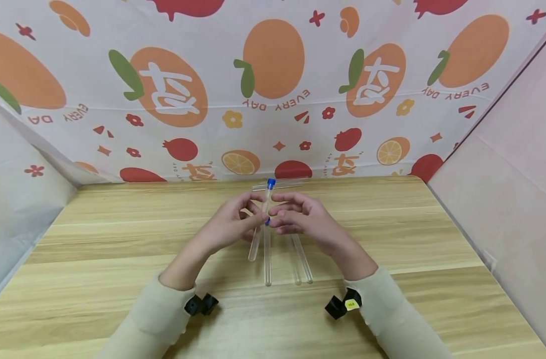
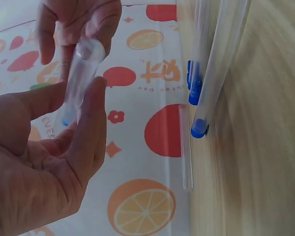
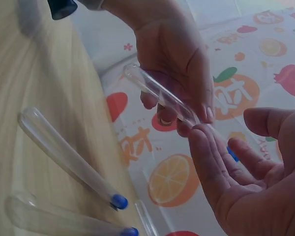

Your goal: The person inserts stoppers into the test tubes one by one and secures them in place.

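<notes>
The held test tube (image 3: 160, 93) looks smooth, clear and glossy, either glass or plastic; its blue cap (image 1: 271, 183) looks like plastic. The tabletop (image 1: 120, 276) shows wood grain with a soft sheen. The printed backdrop (image 1: 216, 65) resembles matt, faintly creased cloth; the sleeves (image 1: 158, 311), soft matt fabric.

The left hand (image 1: 230, 222) and the right hand (image 1: 304, 217) are hovering over the table (image 1: 120, 249), the left holding a tube (image 2: 80, 81) between them. Nearer the person, a second tube (image 1: 268, 257) is lying on the tabletop, with a third tube (image 1: 303, 259) resting to its right. Behind the hands, another tube (image 1: 281, 186) is lying along the far edge, before the hanging cloth (image 1: 264, 124).
</notes>
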A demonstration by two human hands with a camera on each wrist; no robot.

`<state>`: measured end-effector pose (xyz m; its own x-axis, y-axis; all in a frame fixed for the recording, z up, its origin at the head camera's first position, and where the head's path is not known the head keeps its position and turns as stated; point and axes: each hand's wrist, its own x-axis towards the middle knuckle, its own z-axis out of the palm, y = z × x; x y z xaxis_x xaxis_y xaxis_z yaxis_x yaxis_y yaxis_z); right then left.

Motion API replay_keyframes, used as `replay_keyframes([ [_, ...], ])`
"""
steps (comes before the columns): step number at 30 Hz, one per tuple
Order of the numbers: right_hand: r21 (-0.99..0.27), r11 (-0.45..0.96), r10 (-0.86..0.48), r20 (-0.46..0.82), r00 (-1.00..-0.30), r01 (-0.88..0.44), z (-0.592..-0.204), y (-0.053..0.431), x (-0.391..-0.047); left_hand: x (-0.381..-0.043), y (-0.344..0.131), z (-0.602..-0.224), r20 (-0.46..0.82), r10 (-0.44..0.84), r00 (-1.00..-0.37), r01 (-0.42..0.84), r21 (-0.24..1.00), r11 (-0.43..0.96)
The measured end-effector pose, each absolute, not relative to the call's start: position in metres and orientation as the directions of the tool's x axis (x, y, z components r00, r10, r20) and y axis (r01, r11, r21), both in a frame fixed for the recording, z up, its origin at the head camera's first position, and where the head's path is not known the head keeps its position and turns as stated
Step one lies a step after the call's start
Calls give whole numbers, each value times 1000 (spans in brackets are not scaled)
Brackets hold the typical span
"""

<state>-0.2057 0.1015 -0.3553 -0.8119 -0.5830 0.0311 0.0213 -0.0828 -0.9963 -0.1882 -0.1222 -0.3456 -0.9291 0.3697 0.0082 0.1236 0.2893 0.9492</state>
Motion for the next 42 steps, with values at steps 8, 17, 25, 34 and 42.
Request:
replay_keyframes([
  [8, -992, -94, -618, -8, -786, 84, -362, 95, -204, -189, -125, -347, -44, 344, -938, 81, 937, 340],
  [17, -989, -89, -612, -41, -790, 120, -364, 92, -202, -191, -127, -349, -56, 351, -935, 75, 934, 350],
  [25, -985, -96, -616, -55, -786, 144, -369, 90, -202, -190, -129, -348, -89, 362, -928, 59, 924, 378],
  [34, -985, -80, -628, -71, -775, 154, -375, 85, -202, -190, -135, -348, -109, 377, -920, 77, 891, 447],
  [42, -982, -45, -636, -111, -764, 181, -379, 82, -200, -190, -138, -346, -168, 393, -904, 52, 869, 492],
])
